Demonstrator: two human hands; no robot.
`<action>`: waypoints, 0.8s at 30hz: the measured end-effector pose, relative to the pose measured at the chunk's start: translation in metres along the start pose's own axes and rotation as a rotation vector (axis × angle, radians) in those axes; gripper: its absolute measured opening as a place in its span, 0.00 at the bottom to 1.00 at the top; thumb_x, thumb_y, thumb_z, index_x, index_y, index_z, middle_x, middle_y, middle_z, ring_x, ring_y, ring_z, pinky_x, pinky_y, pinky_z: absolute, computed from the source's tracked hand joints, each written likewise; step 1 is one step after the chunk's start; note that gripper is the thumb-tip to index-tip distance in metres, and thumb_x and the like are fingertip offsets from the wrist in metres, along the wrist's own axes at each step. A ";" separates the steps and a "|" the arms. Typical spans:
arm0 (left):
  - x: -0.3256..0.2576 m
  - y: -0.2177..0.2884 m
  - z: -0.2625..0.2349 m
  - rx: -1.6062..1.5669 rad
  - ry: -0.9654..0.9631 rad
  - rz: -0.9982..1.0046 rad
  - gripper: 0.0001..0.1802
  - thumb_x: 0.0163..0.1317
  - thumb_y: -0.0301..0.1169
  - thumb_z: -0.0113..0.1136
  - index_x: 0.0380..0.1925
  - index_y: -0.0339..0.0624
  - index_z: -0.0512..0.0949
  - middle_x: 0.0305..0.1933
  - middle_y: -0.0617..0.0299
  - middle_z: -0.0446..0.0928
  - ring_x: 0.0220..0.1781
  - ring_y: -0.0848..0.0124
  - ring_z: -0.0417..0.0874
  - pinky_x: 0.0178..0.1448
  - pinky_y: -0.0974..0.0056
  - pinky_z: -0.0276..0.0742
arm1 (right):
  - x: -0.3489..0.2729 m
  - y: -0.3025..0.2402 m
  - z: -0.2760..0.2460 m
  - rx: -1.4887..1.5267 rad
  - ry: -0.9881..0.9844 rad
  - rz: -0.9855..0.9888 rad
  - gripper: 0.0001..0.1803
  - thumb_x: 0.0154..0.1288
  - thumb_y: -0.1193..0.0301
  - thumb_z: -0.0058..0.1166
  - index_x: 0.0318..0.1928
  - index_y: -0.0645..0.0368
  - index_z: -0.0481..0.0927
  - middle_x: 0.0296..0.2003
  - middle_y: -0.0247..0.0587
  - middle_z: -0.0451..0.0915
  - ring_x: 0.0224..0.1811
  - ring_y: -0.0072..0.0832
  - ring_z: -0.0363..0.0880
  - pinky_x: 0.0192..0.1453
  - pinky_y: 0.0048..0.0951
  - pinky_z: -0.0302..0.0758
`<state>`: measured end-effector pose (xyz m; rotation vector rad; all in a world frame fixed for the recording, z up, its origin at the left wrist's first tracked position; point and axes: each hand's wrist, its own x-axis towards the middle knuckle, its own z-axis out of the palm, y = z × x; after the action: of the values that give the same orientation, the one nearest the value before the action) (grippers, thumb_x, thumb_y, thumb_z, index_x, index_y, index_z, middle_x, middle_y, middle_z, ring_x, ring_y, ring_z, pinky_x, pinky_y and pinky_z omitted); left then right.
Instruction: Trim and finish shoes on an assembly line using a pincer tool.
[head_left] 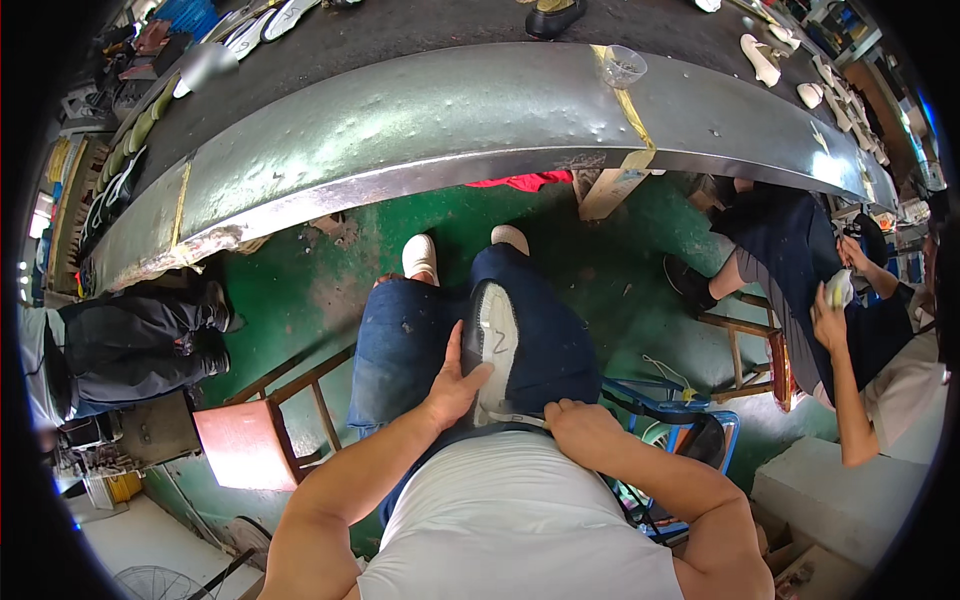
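Observation:
A dark shoe with its pale sole (498,335) turned up lies lengthwise on my lap, toe pointing away from me. A dark curved mark runs across the sole. My left hand (458,388) grips the shoe from its left side, the thumb over the sole and the fingers along the edge. At the heel end, a narrow pale strip (512,417) reaches toward my right hand (580,432). My right fingers are closed on that strip's end; what lies inside the fist is hidden. Navy cloth (550,350) covers my legs under the shoe.
A long metal-edged workbench (400,110) curves ahead, with a clear plastic cup (623,66) on its edge and several shoes or soles at both ends. Wooden stools (250,440) stand at left and right. A co-worker's hands (830,310) hold a pale item at right; another person's legs (140,345) show left.

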<state>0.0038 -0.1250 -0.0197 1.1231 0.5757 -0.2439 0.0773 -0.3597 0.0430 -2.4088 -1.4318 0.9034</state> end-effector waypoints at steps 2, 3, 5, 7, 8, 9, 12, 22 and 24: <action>0.005 -0.017 -0.001 0.025 0.045 0.063 0.51 0.69 0.26 0.58 0.79 0.54 0.32 0.78 0.50 0.52 0.78 0.64 0.55 0.77 0.63 0.53 | 0.004 0.003 -0.004 0.066 -0.135 0.087 0.11 0.63 0.72 0.52 0.42 0.67 0.77 0.38 0.59 0.83 0.38 0.50 0.86 0.44 0.45 0.82; 0.009 -0.023 -0.002 0.295 0.119 0.160 0.52 0.68 0.26 0.59 0.79 0.52 0.32 0.78 0.48 0.52 0.77 0.63 0.55 0.77 0.64 0.53 | 0.009 0.006 -0.008 0.066 -0.133 0.085 0.11 0.63 0.72 0.52 0.42 0.67 0.77 0.38 0.59 0.83 0.38 0.50 0.86 0.44 0.45 0.82; 0.002 -0.034 -0.009 0.739 0.198 0.246 0.54 0.69 0.29 0.59 0.78 0.46 0.25 0.78 0.43 0.53 0.76 0.59 0.60 0.76 0.65 0.56 | 0.016 0.014 -0.015 0.124 -0.286 0.128 0.12 0.65 0.68 0.54 0.42 0.65 0.78 0.38 0.60 0.83 0.40 0.53 0.85 0.46 0.49 0.81; -0.016 -0.016 -0.016 0.621 0.038 0.109 0.56 0.69 0.33 0.59 0.77 0.44 0.23 0.79 0.39 0.46 0.79 0.55 0.51 0.79 0.63 0.50 | 0.016 0.019 -0.022 0.178 -0.309 0.114 0.13 0.67 0.66 0.54 0.42 0.64 0.79 0.39 0.60 0.84 0.41 0.54 0.84 0.47 0.50 0.79; -0.026 -0.007 -0.019 0.502 -0.125 -0.038 0.58 0.68 0.36 0.59 0.75 0.41 0.20 0.80 0.35 0.38 0.83 0.51 0.43 0.81 0.61 0.44 | 0.013 0.021 -0.025 0.241 -0.342 0.102 0.14 0.68 0.64 0.53 0.43 0.63 0.79 0.39 0.60 0.84 0.42 0.56 0.83 0.48 0.51 0.78; -0.028 -0.001 -0.020 0.548 -0.160 -0.040 0.59 0.68 0.36 0.58 0.74 0.39 0.18 0.80 0.33 0.35 0.83 0.51 0.39 0.82 0.61 0.43 | 0.012 0.033 -0.021 0.289 -0.376 0.040 0.14 0.71 0.62 0.51 0.44 0.61 0.80 0.39 0.59 0.83 0.43 0.56 0.82 0.48 0.51 0.77; -0.028 -0.013 -0.029 0.566 -0.192 -0.018 0.62 0.67 0.38 0.60 0.72 0.32 0.16 0.80 0.29 0.31 0.84 0.50 0.36 0.82 0.62 0.39 | 0.013 0.028 -0.044 0.440 -0.406 0.093 0.20 0.73 0.57 0.51 0.45 0.64 0.79 0.38 0.59 0.83 0.43 0.57 0.81 0.48 0.50 0.76; -0.008 0.003 -0.045 0.075 -0.163 0.118 0.58 0.61 0.24 0.67 0.78 0.38 0.32 0.77 0.48 0.58 0.75 0.60 0.64 0.76 0.60 0.59 | 0.058 0.041 -0.035 1.573 -0.029 0.357 0.27 0.81 0.51 0.34 0.41 0.62 0.78 0.28 0.39 0.82 0.27 0.27 0.82 0.32 0.28 0.78; -0.025 0.039 -0.028 -0.226 -0.170 -0.008 0.55 0.62 0.19 0.62 0.79 0.46 0.35 0.75 0.54 0.61 0.72 0.65 0.69 0.72 0.58 0.66 | 0.070 0.060 -0.053 1.928 -0.168 0.357 0.30 0.81 0.47 0.32 0.45 0.62 0.76 0.33 0.41 0.81 0.30 0.27 0.82 0.23 0.21 0.74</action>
<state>-0.0074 -0.0859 0.0158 0.8722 0.4443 -0.2714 0.1766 -0.3238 0.0298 -0.9632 0.2213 1.4527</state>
